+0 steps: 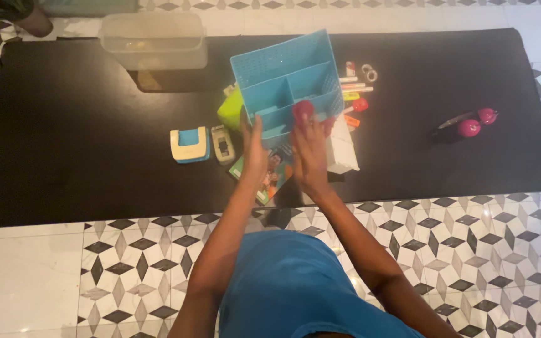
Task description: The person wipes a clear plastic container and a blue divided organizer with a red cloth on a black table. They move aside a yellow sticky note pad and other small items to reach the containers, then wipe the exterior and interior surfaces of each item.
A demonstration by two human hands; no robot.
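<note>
left hand (255,147): fingers up against the near left wall of the blue organizer (288,84); flat steadying press rather than a wrap, nothing closed in the palm
right hand (308,156): fingers pinched on a small pink round thing (303,109) at the near rim of the organizer; grasping it, though the fingertips are blurred so the exact pinch is hard to read
organizer: slotted plastic caddy with several compartments, tilted toward the person, sitting just ahead of both hands on the black mat (64,156); compartments look empty from here
pink thing: right at the fingertips, over the front low compartment; cannot tell if it is inside or above the rim
under the wrists: a colourful printed card (270,178) lying flat; white box (344,147) just right of the right hand
left of the left hand: lime green object (230,109) touching the organizer's side; beige tape dispenser (223,144); white-and-blue hole punch (190,145) further out
beyond the right fingertips: loose markers and pens (353,87) in a pile beside the organizer
far right of the grip: pink-handled scissors (471,124), well apart
far ahead-left: clear plastic tub (153,39)
doing it well: my read; keep the left palm braced so the tilted caddy does not slide; bring the pink piece clear over one compartment before loosening the pinch; watch the wrist above the white box
</note>
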